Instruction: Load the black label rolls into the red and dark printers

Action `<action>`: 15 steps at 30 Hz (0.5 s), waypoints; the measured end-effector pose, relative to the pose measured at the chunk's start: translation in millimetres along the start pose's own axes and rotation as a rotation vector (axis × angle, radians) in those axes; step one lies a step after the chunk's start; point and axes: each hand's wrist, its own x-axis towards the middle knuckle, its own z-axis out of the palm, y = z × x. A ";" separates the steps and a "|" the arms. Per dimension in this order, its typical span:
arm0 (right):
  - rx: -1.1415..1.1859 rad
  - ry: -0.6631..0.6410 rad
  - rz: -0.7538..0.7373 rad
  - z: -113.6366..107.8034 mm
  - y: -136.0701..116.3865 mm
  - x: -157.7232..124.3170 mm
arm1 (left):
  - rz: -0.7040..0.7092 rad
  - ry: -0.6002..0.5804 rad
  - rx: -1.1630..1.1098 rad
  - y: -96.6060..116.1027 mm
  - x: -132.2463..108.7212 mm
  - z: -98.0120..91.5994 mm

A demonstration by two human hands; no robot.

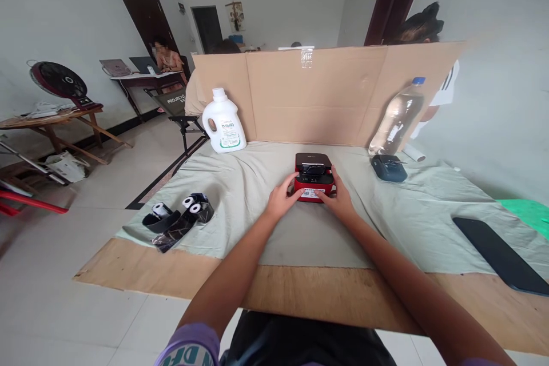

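Observation:
A small red and black label printer [313, 177] rests on the cloth in front of me, its dark top facing up and a white sticker on its near side. My left hand [282, 197] grips its left side, thumb against the front near the sticker. On the opposite side, my right hand [340, 199] holds it the same way, fingers along the edge and thumb at the front. Between the hands the lid area shows a dark gap; I cannot tell whether it is fully closed.
White paper rolls [161, 210] and dark wrappings lie at left. A white jug [224, 123] and a large clear bottle [398, 117] stand before the cardboard screen [309, 94]. A dark blue device [388, 168] sits by the bottle. A black phone [500, 254] lies at right.

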 end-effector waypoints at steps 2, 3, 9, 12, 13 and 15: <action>-0.017 0.002 -0.005 -0.4 0.8 0.1 | 0.002 -0.001 0.003 -0.1 -0.2 -0.5; -0.025 0.003 -0.005 -0.5 1.6 -0.1 | 0.002 -0.004 0.005 -0.1 -0.3 -0.8; -0.090 -0.026 -0.055 -8.1 6.8 1.9 | -0.004 -0.018 -0.021 -0.7 -1.0 -1.6; -0.051 -0.068 -0.038 -17.9 -2.0 17.8 | -0.012 -0.023 -0.003 -2.0 -0.9 -1.5; -0.030 -0.076 -0.025 -21.4 -7.4 26.7 | -0.011 -0.025 0.006 -2.4 -0.9 -1.4; -0.002 -0.078 0.026 -27.6 -19.0 47.8 | -0.006 -0.024 0.013 -2.9 -0.9 -1.3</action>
